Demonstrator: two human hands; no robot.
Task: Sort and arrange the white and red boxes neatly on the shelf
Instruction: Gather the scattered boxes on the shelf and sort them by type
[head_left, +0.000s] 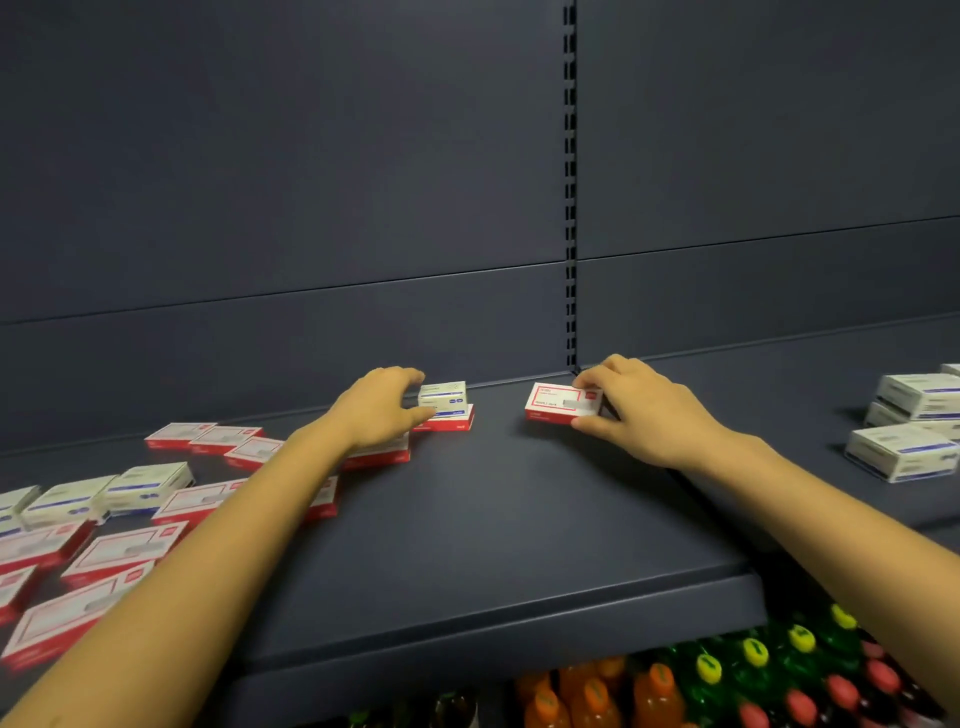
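Left hand (382, 405) pinching white box (442, 396), right hand (636, 410) gripping red box (562, 401)

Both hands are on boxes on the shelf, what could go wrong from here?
The left hand pinches a small white blue-striped carton resting on a flat red-and-white carton; lifting it may drag the lower one askew.
The left forearm crosses the loose pile of red-and-white cartons, so pulling back could knock some off the dark shelf.
The right hand grips another red-and-white carton by one end; it could twist.
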